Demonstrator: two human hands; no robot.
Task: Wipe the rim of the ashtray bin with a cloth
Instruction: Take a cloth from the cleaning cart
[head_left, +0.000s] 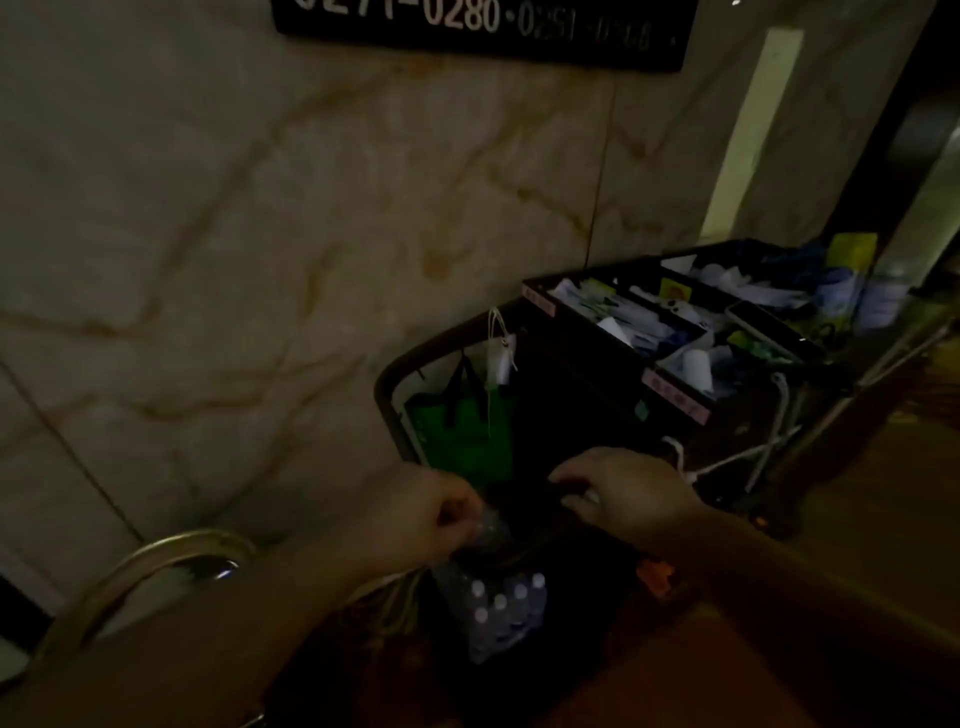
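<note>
The ashtray bin's shiny metal rim (156, 558) curves up at the lower left, close to the marble wall. I see no cloth in this dim frame. My left hand (423, 514) is pinched shut on a clear crumpled plastic bottle (488, 527) over a dark bag (571, 571) on the end of the cart. My right hand (626, 493) lies on the dark bag's upper edge with its fingers apart and nothing in them. Both hands are to the right of the bin's rim.
A housekeeping cart (675, 400) stands against the wall, its top trays full of packets and cups. A green bag (462, 431) hangs at its near end. Several white-capped water bottles (509, 605) sit in clear wrap below my left hand. A black number sign (483, 26) hangs above.
</note>
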